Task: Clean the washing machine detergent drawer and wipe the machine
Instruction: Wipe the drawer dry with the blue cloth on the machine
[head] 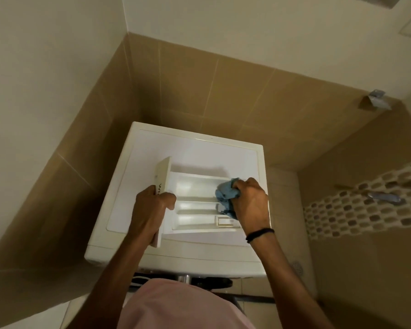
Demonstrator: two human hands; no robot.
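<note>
The white detergent drawer (pixel 195 188) lies flat on top of the white washing machine (pixel 199 148), its front panel turned to the left. My left hand (pixel 150 210) grips that front panel, thumb over its inner edge. My right hand (pixel 249 205) holds a bunched blue cloth (pixel 224 194) pressed into the right end of the drawer's compartments. The lower right of the drawer is partly hidden by the cloth and my right hand.
The machine stands in a corner between brown tiled walls (pixel 199 86). To the right runs a mosaic tile band (pixel 356 210) with a metal tap handle (pixel 382 197). A metal bracket (pixel 375 98) sits on the wall above. My pink shirt (pixel 183 305) fills the bottom.
</note>
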